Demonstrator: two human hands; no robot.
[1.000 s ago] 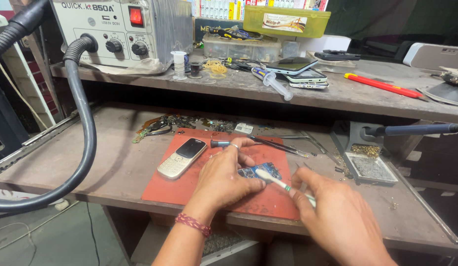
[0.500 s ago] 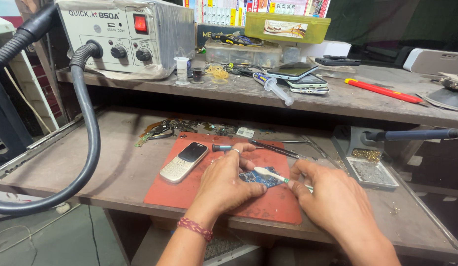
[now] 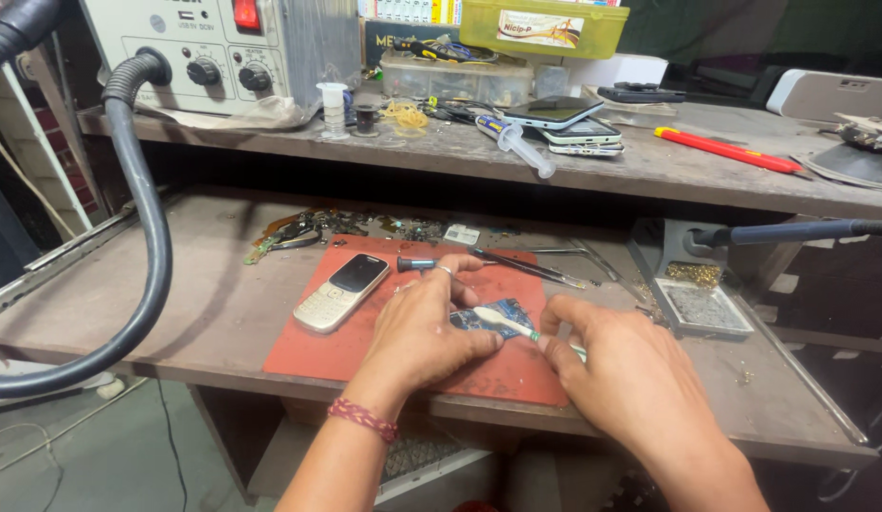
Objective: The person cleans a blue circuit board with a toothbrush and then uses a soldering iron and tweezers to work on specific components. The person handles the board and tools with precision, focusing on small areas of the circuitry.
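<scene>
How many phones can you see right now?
3: a keypad phone on the red mat, and two stacked smartphones on the upper shelf. More may be hidden in the clutter.

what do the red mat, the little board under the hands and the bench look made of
Red mat: likely silicone or rubber, matte, thin and flat. Small board: blue circuit board, probably fibreglass laminate, faint sheen. Bench: seems wood or laminated board, dull, scuffed, dusty brown surface.
</scene>
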